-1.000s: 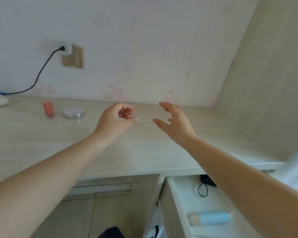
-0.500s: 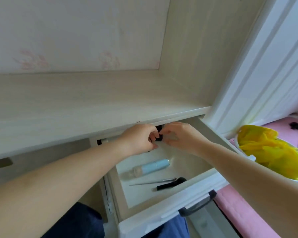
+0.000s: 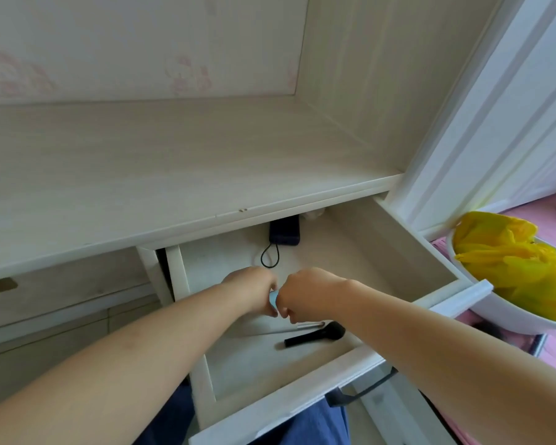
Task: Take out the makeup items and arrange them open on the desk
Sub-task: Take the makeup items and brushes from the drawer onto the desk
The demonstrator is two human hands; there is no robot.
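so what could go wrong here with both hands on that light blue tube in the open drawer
The left hand and right hand hide nearly all of the light blue tube, so if it opens over the white drawer a cap could drop unseen. Lifting out, a forearm might knock the black makeup brush or thin silver stick.
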